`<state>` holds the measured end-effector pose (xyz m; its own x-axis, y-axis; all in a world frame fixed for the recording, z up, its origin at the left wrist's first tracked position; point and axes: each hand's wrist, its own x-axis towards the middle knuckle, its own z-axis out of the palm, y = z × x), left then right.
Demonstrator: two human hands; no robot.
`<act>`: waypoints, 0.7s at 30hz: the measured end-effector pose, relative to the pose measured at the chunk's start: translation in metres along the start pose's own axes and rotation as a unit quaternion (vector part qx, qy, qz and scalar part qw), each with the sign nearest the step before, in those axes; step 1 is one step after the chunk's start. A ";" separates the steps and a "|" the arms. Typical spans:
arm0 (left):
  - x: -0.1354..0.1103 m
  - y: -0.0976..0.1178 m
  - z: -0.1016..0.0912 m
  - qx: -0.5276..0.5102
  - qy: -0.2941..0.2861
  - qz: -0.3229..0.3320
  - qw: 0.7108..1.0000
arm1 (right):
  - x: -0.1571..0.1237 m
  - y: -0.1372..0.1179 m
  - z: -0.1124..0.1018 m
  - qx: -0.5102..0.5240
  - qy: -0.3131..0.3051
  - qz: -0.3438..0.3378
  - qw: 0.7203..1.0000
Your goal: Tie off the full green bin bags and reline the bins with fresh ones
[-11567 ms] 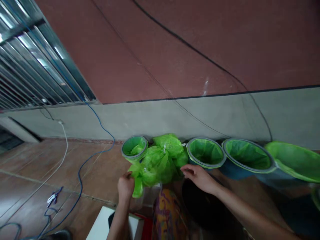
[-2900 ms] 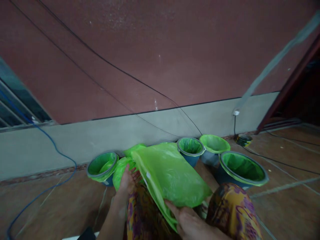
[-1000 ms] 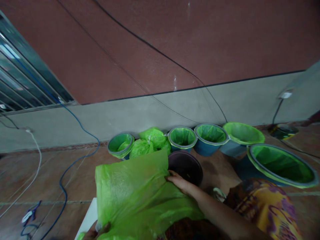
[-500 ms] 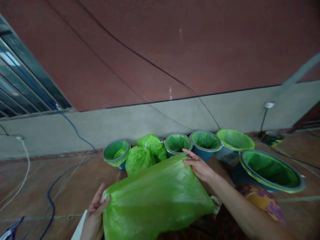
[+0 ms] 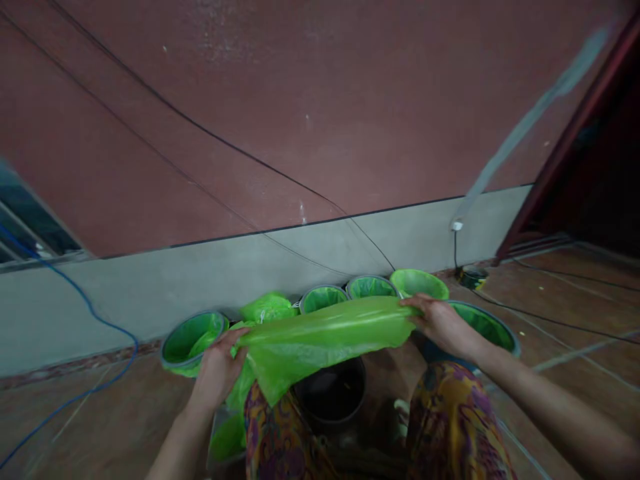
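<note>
A green plastic bag [image 5: 325, 337] is stretched between my two hands, above my knees. My left hand [image 5: 223, 370] is closed on its left end, and my right hand [image 5: 440, 327] pinches the right end. Below the bag, between my legs in patterned trousers, stands a dark bucket [image 5: 335, 393]; the bag covers part of its rim. Beyond the bag, tied green bags [image 5: 267, 308] lie against the wall, partly covered by the bag I hold.
Several bins lined with green bags stand along the wall, among them a left bin [image 5: 187, 340] and a right bin [image 5: 487, 330]. A blue cable [image 5: 95, 313] runs over the floor at left. A small dark can [image 5: 473, 277] sits near the doorway.
The bag, earlier hanging broad and wide in front of me, is now drawn out into a narrower, flatter strip. My view has turned right, and the dark bucket and my knees have come into sight.
</note>
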<state>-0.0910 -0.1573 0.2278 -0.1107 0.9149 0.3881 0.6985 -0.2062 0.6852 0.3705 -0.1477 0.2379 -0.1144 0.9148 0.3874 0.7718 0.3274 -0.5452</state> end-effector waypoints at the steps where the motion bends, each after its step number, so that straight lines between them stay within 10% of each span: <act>1: 0.002 0.002 0.006 0.033 0.001 0.024 0.999 | -0.005 0.004 -0.004 -0.045 0.008 -0.005 0.999; 5: 0.004 0.007 0.022 0.043 0.047 0.072 0.995 | -0.022 0.017 -0.018 -0.081 0.038 -0.007 0.996; 13: -0.003 0.041 0.034 -0.260 0.077 -0.027 0.962 | -0.033 0.007 -0.021 0.209 0.192 0.048 0.958; 18: -0.001 0.071 0.045 0.000 0.251 -0.060 0.966 | -0.035 -0.013 -0.013 0.041 0.352 0.101 0.930; 21: 0.008 0.078 0.049 0.073 0.223 -0.067 0.970 | -0.037 -0.018 -0.025 -0.047 0.355 0.136 0.924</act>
<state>-0.0026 -0.1494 0.2544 -0.4797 0.6819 0.5521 0.7456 -0.0149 0.6662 0.3766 -0.1934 0.2515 0.5047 0.5635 0.6540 0.7661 0.0568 -0.6402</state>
